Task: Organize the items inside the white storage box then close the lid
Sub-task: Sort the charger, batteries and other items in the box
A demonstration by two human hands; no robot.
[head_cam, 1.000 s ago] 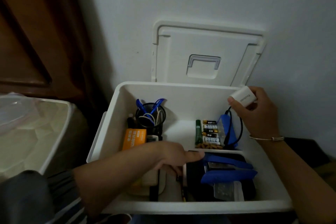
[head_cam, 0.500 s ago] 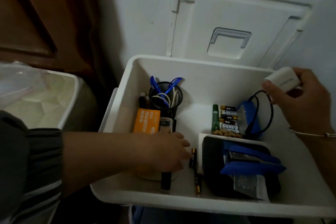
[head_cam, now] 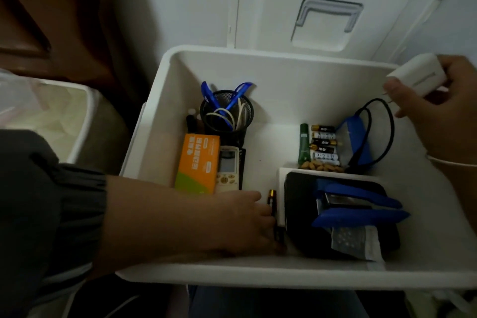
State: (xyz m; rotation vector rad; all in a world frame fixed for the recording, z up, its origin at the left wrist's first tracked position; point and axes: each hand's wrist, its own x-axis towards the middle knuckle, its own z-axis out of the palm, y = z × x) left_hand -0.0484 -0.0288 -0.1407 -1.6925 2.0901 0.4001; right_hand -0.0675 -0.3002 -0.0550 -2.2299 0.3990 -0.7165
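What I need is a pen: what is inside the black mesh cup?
Two blue pens and a looped white cord show in the cup. Its bottom is hidden by them and the wall.

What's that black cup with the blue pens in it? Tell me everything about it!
It is a round black cup of wire mesh, open on top, standing upright near the back left of the white storage box. Two blue pens lean out of it, and white loops, maybe cord, curl inside. An orange carton and a remote lie just in front; whether they touch it is unclear.
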